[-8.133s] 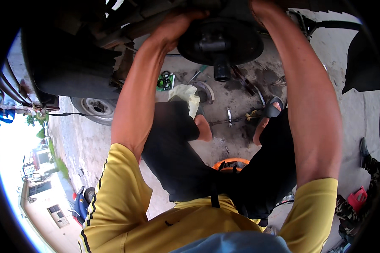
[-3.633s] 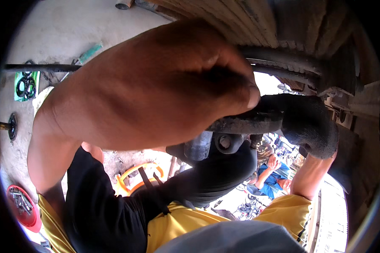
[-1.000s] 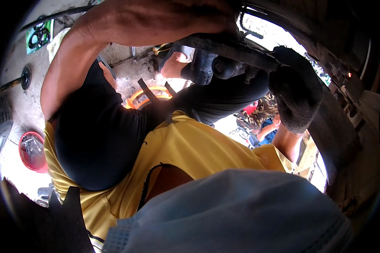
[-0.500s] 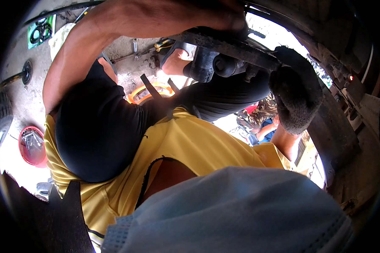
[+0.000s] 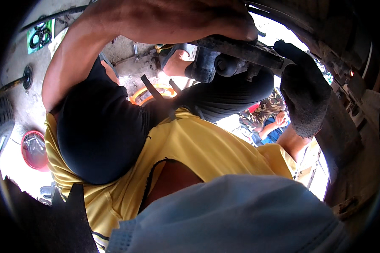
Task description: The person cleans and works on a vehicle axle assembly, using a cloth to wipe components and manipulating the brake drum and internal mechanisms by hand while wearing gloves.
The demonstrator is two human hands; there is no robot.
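My bare left hand (image 5: 215, 21) arches over the top of a dark, grimy metal plate (image 5: 236, 50), thumb on it, other fingers mostly hidden. Below the plate hang a metal cylinder (image 5: 204, 65) and a round fitting (image 5: 223, 65). My right hand (image 5: 304, 92), in a dark knit glove, is at the plate's right end, its forefinger reaching to the edge and the other fingers curled, their contents hidden.
Dark vehicle underside (image 5: 346, 139) surrounds the right. On the ground lie black rings (image 5: 40, 38), a flanged shaft (image 5: 27, 77), a red bowl of tools (image 5: 33, 149) and a tire (image 5: 4, 122). An orange plastic item (image 5: 139, 96) sits behind my legs. Another person's hand (image 5: 280, 118) shows low right.
Since eight seconds ago the view has swung up beneath the vehicle. In the last half second my left hand shifted slightly right; my gloved right hand moved right, leaving a gap beside the plate.
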